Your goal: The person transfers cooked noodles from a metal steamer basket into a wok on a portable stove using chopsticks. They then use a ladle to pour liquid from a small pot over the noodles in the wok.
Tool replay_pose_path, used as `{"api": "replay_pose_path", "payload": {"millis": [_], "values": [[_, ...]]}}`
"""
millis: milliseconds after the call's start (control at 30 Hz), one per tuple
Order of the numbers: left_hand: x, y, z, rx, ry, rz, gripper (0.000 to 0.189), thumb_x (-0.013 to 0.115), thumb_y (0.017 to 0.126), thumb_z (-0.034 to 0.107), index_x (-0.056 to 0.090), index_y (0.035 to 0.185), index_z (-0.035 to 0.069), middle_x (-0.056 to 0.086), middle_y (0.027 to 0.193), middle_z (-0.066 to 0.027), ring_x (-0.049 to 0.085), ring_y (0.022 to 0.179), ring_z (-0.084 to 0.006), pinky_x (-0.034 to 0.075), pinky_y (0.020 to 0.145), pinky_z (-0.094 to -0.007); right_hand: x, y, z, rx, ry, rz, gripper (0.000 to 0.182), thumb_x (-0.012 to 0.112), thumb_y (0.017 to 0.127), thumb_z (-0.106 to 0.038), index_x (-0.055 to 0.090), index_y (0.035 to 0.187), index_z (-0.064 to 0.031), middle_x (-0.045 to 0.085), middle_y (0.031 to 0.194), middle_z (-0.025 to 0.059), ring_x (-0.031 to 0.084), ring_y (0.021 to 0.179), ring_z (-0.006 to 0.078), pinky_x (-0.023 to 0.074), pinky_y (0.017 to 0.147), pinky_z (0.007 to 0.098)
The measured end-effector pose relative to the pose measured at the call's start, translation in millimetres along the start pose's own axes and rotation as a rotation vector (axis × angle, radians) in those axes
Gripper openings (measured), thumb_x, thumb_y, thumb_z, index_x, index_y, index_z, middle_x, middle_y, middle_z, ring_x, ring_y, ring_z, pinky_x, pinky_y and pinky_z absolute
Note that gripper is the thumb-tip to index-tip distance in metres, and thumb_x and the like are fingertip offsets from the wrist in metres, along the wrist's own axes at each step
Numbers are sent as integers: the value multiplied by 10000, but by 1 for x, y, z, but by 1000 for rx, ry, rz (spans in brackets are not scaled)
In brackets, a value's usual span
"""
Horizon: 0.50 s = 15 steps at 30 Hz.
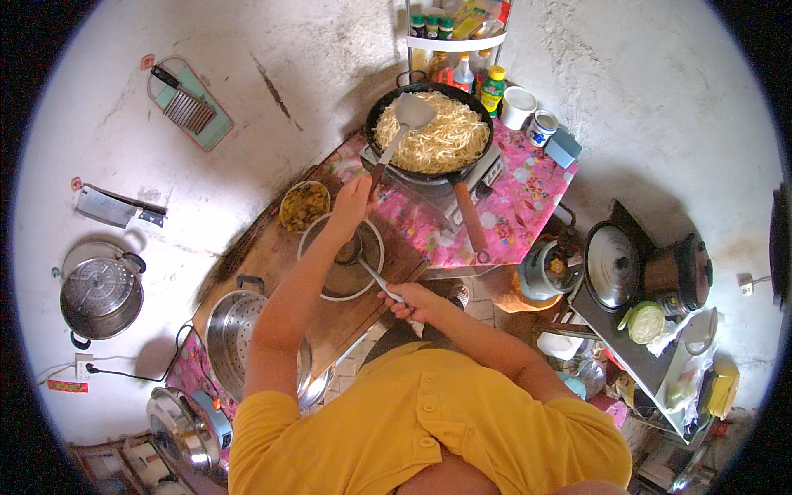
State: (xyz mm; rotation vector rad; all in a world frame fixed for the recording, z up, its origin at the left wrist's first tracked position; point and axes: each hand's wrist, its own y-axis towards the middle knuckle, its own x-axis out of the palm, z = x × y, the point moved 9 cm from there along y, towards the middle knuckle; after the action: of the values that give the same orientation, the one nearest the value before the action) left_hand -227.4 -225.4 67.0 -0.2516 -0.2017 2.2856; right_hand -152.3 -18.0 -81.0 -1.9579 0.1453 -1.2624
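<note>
My left hand point(351, 201) grips the dark handle of a metal wok spatula point(390, 148). Its broad blade is over noodles point(445, 139) heaped in a black wok point(378, 102). Whether the blade touches them I cannot tell. The wok sits on a portable stove point(492, 164), its wooden handle point(469, 216) pointing towards me. In my right hand point(411, 302) is the handle of a metal ladle point(374, 275); the ladle's cup lies within a white-rimmed bowl point(337, 299). My left forearm hides part of this bowl, and its contents are unclear.
A bowl of yellow-brown food point(303, 207) and a steamer pot point(216, 334) stand on the wooden board point(396, 260). Sauce bottles point(493, 90) and a white tub point(518, 106) line the back of the pink floral tablecloth point(421, 229). A gas cylinder point(538, 272) stands at right.
</note>
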Motion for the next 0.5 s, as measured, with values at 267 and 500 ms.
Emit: {"api": "replay_pose_path", "payload": {"millis": [267, 500], "values": [[17, 60, 14, 306, 623, 134, 287, 452, 923, 323, 521, 913, 44, 581, 755, -106, 573, 635, -250, 454, 557, -366, -4, 0, -1, -17, 13, 4, 286, 401, 974, -267, 502, 1005, -1, 449, 700, 17, 329, 442, 49, 245, 350, 183], [93, 46, 64, 631, 1244, 121, 206, 485, 876, 178, 451, 1036, 52, 514, 1002, -153, 589, 844, -340, 513, 638, -451, -4, 7, -3, 4, 52, -32, 283, 417, 967, -269, 516, 986, -5, 469, 690, 15, 340, 447, 53, 255, 356, 189]]}}
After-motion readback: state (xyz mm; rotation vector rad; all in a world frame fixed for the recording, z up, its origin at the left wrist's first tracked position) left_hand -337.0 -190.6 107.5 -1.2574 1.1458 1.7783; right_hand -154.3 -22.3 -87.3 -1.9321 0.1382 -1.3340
